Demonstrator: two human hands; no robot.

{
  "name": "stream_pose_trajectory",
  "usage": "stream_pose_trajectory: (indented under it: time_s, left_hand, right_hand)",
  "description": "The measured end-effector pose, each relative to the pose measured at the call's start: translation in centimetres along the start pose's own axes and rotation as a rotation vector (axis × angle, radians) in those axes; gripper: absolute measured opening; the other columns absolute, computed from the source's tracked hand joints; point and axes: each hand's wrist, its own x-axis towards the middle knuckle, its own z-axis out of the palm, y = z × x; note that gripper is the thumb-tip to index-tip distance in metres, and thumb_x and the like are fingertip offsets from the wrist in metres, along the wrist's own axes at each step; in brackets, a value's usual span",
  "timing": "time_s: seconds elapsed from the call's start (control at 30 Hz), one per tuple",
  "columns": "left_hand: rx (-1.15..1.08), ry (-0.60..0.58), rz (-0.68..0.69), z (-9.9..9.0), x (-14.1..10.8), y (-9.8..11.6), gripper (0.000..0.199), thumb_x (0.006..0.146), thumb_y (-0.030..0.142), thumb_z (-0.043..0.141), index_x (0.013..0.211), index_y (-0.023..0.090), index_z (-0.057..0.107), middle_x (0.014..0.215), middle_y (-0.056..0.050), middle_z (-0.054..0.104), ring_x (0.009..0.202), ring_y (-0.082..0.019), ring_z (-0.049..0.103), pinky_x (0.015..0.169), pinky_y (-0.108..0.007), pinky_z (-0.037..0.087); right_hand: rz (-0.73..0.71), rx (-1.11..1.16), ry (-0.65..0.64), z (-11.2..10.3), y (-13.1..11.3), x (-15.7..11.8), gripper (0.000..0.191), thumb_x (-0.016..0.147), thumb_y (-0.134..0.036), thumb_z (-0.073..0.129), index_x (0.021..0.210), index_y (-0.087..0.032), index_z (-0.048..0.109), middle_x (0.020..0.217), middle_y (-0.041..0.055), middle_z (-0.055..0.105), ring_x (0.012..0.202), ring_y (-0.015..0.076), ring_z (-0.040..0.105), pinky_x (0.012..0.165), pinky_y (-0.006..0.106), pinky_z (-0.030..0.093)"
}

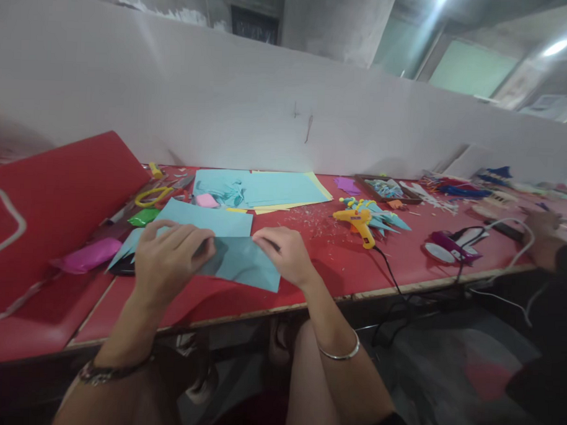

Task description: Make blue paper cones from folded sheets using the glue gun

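Note:
A small light-blue paper sheet (249,264) is held up above the red table by its upper edge. My left hand (170,261) pinches it at the left, with fingers curled and closed. At the top edge further right, my right hand (284,253) pinches it between thumb and fingers. Behind my hands lies another light-blue sheet (218,218) on the table. Larger blue sheets (284,189) with yellow ones beneath rest near the white partition, with crumpled blue scraps (226,193) and a pink block (206,200) at their left.
A yellow glue gun (360,224) with a black cord lies right of my hands. Yellow-handled scissors (151,197), a green packet (144,217) and a pink packet (89,255) are at left. Another person's hand (540,237) is far right.

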Motion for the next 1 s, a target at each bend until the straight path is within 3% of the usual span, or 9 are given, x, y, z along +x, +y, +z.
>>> stream_pose_trajectory:
  time_s: [0.1,0.2,0.3,0.37,0.47,0.6,0.73,0.83,1.0]
  left_hand:
    - [-0.062,-0.011,-0.083,0.2,-0.6,-1.4,0.011,0.075,0.015,0.05,0.069,0.02,0.057,0.054,0.002,0.058,0.053,-0.013,0.05,0.063,-0.029,0.04]
    - [-0.184,-0.021,-0.377,0.5,-1.1,-2.1,0.011,0.073,0.018,0.049,0.065,0.02,0.056,0.054,0.003,0.054,0.052,-0.011,0.047,0.06,-0.027,0.04]
    - [-0.645,-0.06,-0.777,1.1,-1.5,-1.7,0.015,0.075,0.031,0.046,0.072,0.019,0.055,0.063,0.001,0.056,0.057,-0.011,0.05,0.059,-0.026,0.043]
    - [-1.114,-0.175,-0.924,1.6,-1.6,-1.0,0.034,0.077,0.049,0.039,0.076,0.019,0.054,0.066,-0.001,0.056,0.058,-0.013,0.053,0.056,-0.029,0.046]
    - [-1.442,-0.389,-0.945,2.1,-1.5,0.3,0.049,0.067,0.067,0.038,0.065,0.02,0.051,0.06,-0.003,0.055,0.054,-0.016,0.053,0.052,-0.031,0.047]
    - [-1.046,-0.461,-1.011,1.7,-0.7,2.0,0.041,0.063,0.056,0.053,0.047,0.02,0.043,0.045,0.002,0.044,0.045,-0.011,0.041,0.044,-0.025,0.036]
    - [-0.785,-0.327,-0.971,1.3,-0.2,2.9,0.043,0.064,0.051,0.052,0.042,0.021,0.03,0.041,0.006,0.027,0.04,-0.008,0.027,0.039,-0.024,0.023]
    - [-0.972,-0.292,-0.828,1.5,-0.4,3.2,0.041,0.072,0.051,0.044,0.046,0.02,0.036,0.044,0.004,0.036,0.044,-0.01,0.035,0.043,-0.025,0.032]
    - [-1.274,-0.241,-0.701,1.4,-0.4,3.6,0.036,0.075,0.048,0.041,0.055,0.019,0.048,0.057,-0.001,0.052,0.062,-0.016,0.052,0.06,-0.028,0.045]
  right_hand:
    - [0.034,0.104,0.071,-0.7,0.7,-0.1,0.026,0.086,-0.031,0.042,0.074,-0.016,0.06,0.073,0.0021,0.063,0.068,0.0109,0.055,0.066,0.021,0.036]
    - [0.129,0.283,0.244,-0.9,1.4,0.0,0.025,0.084,-0.034,0.044,0.072,-0.016,0.057,0.068,0.0003,0.058,0.064,0.0104,0.051,0.062,0.021,0.036]
    - [0.265,0.454,0.368,-0.5,2.1,0.2,0.026,0.082,-0.037,0.044,0.071,-0.016,0.054,0.066,-0.0008,0.054,0.062,0.0104,0.047,0.059,0.021,0.036]
    - [0.341,0.534,0.382,0.1,2.3,0.3,0.026,0.08,-0.038,0.044,0.071,-0.017,0.054,0.067,-0.0012,0.053,0.063,0.0108,0.047,0.059,0.021,0.036]
    - [0.409,0.571,0.319,1.0,2.6,0.4,0.026,0.08,-0.04,0.043,0.07,-0.017,0.053,0.065,-0.0013,0.052,0.063,0.0119,0.047,0.058,0.023,0.037]
    - [0.393,0.304,0.277,2.0,2.1,0.3,0.018,0.079,-0.032,0.042,0.077,-0.017,0.053,0.076,0.0028,0.056,0.074,0.0158,0.05,0.068,0.029,0.04]
    - [0.13,-0.014,0.371,2.5,-0.1,0.2,0.018,0.074,-0.026,0.05,0.09,-0.018,0.048,0.097,0.0087,0.051,0.098,0.0208,0.044,0.087,0.037,0.037]
    - [-0.006,0.175,0.161,2.6,-1.9,0.1,0.025,0.073,-0.033,0.054,0.09,-0.02,0.043,0.094,0.005,0.044,0.081,0.0142,0.047,0.073,0.029,0.044]
    - [0.034,0.391,0.009,2.6,-2.8,0.1,0.036,0.064,-0.04,0.062,0.083,-0.02,0.038,0.084,-0.0008,0.037,0.072,0.0104,0.042,0.064,0.025,0.042]
